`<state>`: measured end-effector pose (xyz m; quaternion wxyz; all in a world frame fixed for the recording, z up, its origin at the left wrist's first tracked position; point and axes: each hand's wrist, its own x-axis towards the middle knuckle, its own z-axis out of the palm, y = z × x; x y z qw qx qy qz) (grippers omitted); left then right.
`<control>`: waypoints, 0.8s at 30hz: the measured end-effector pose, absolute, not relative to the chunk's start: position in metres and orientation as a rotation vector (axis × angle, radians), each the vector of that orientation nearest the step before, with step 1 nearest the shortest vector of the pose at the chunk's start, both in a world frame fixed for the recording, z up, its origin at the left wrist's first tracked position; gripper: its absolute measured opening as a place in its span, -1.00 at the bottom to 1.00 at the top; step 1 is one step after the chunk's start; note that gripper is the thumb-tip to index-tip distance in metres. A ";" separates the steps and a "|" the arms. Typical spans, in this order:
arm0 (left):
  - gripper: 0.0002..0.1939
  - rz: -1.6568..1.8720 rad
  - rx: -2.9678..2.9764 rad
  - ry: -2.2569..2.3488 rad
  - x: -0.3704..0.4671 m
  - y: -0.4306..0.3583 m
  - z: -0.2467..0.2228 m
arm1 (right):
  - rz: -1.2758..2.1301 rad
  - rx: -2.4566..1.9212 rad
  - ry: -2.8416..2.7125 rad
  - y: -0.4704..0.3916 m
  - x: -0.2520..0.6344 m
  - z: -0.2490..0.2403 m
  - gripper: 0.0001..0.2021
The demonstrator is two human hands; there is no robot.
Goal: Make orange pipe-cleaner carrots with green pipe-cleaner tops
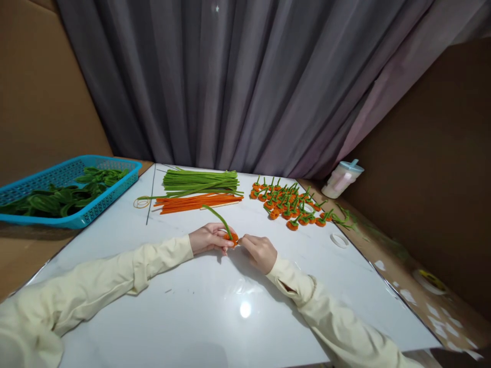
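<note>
My left hand (210,238) pinches a small orange fuzzy piece (231,237) near the middle of the white table (172,317). From it a green pipe cleaner (218,215) curves up and to the left. My right hand (260,251) is closed at the right edge of the orange piece, its fingertips pressed together; whatever they pinch is too small to make out. Behind my hands lie a bundle of green pipe cleaners (199,180) and a bundle of orange ones (192,203). Several finished-looking orange pieces with green stems (293,224) stand grouped at the right.
A blue basket (86,215) with green looped pieces (53,199) is at the left. A lidded cup (342,179) stands at the back right, with a white ring (339,240) and a tape roll (430,281) nearer. Grey curtain (215,92) hangs behind.
</note>
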<state>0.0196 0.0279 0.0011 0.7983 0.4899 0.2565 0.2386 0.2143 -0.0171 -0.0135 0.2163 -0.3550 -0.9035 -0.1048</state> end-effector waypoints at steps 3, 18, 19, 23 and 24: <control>-0.62 0.511 1.021 0.546 0.020 0.029 0.002 | -0.245 -0.984 -2.396 -0.017 0.214 -0.011 -0.74; -0.59 0.475 1.013 0.577 0.018 0.029 0.003 | -0.044 -0.782 -2.233 -0.016 0.209 -0.008 -0.71; -0.59 0.475 1.018 0.577 0.018 0.028 0.003 | -0.031 -0.781 -2.233 -0.016 0.209 -0.008 -0.71; -0.60 0.476 1.033 0.579 0.019 0.028 0.005 | 0.008 -0.774 -2.226 -0.016 0.208 -0.009 -0.71; -0.59 0.491 1.032 0.580 0.019 0.028 0.005 | 0.013 -0.782 -2.221 -0.016 0.208 -0.009 -0.72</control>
